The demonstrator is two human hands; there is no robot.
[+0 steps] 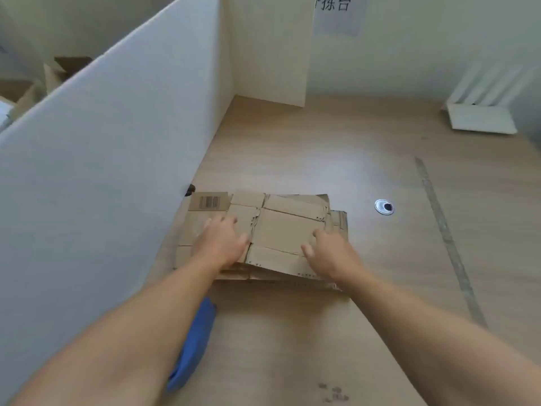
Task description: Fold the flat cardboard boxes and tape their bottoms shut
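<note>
left hand (222, 241) and right hand (330, 252) rest spread on the stack of flat boxes (288, 227); nothing folded yet. next, probably: lift off the top one and open it.

Soft, even light is reaching you; glare is pooling on the pale wooden tabletop (336, 171); edges are bending, details blurring.

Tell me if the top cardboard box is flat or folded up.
Flat. The top cardboard box lies on the stack, flaps level with panels; left hand and right hand rest on it.
</note>
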